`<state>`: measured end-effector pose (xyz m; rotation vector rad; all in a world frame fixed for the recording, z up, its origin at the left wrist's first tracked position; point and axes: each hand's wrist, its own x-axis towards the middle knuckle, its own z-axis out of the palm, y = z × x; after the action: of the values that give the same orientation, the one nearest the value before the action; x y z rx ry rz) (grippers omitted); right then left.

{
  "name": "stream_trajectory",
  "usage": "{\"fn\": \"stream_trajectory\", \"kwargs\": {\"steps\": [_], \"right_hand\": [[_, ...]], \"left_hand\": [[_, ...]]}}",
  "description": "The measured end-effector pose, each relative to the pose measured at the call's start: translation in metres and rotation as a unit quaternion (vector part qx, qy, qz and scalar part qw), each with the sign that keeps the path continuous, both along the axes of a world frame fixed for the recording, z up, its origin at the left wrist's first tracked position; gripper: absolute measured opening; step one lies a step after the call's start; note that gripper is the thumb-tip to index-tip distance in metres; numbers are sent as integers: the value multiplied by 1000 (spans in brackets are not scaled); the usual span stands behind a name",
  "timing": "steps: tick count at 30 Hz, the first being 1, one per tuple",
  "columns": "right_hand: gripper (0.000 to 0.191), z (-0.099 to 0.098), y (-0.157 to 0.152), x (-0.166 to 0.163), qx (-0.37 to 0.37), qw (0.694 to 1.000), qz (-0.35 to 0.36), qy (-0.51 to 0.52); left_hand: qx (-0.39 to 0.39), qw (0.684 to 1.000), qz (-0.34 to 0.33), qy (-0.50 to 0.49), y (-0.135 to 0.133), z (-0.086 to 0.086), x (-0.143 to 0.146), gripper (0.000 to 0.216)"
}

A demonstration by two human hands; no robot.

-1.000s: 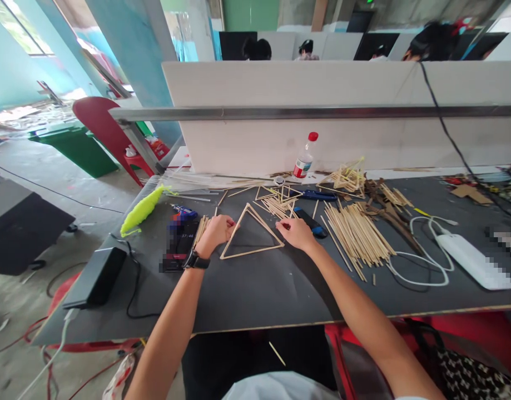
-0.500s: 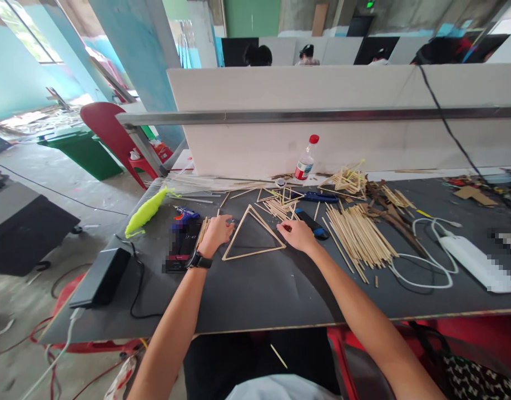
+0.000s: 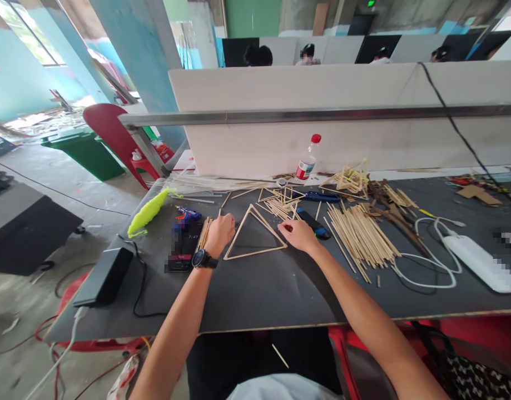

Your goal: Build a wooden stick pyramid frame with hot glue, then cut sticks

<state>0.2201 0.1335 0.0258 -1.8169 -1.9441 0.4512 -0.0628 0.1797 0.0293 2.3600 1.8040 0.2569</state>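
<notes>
A triangular frame of thin wooden sticks (image 3: 255, 254) lies on the dark tabletop, its right side made of two sticks that spread slightly apart. Just left of the frame is my left hand (image 3: 221, 233), with a watch on the wrist and the fingers curled in. Beside it lies a small bundle of sticks (image 3: 204, 232), partly covered by the hand. My right hand (image 3: 299, 234) rests by the frame's right corner, thumb and forefinger drawn together. Whether either hand pinches something small cannot be made out.
A large pile of sticks (image 3: 361, 236) lies to the right, near a white power strip (image 3: 467, 261). Behind stand a bottle (image 3: 307, 161) and smaller stick frames (image 3: 347, 180). Leftward are a phone (image 3: 184, 250), blue glue gun (image 3: 187, 213), yellow-green object (image 3: 150, 212) and black box (image 3: 103, 278).
My left hand has turned and its fingers, spread before, have curled in. My right hand and the triangular frame have stayed almost still. The whole view has shifted slightly.
</notes>
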Motion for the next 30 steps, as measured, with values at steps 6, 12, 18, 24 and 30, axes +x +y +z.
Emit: {"fn": "stream_trajectory", "kwargs": {"steps": [6,12,18,24,30], "right_hand": [[32,-1,1,1,-1,1000,-2,1],[31,-1,1,1,-5,1000,-2,1],[31,-1,1,1,2,1000,6,-3],[32,-1,0,0,25,1000,16,0],[47,1,-2,-1,63,995,55,46]], "left_hand": [[57,996,63,-18,5,-3,-2,27],[91,992,70,-43,6,0,-4,25],[92,989,78,-89,7,8,-4,24],[108,981,72,-144,8,6,-5,15],[91,983,65,-142,8,8,-5,22]]}}
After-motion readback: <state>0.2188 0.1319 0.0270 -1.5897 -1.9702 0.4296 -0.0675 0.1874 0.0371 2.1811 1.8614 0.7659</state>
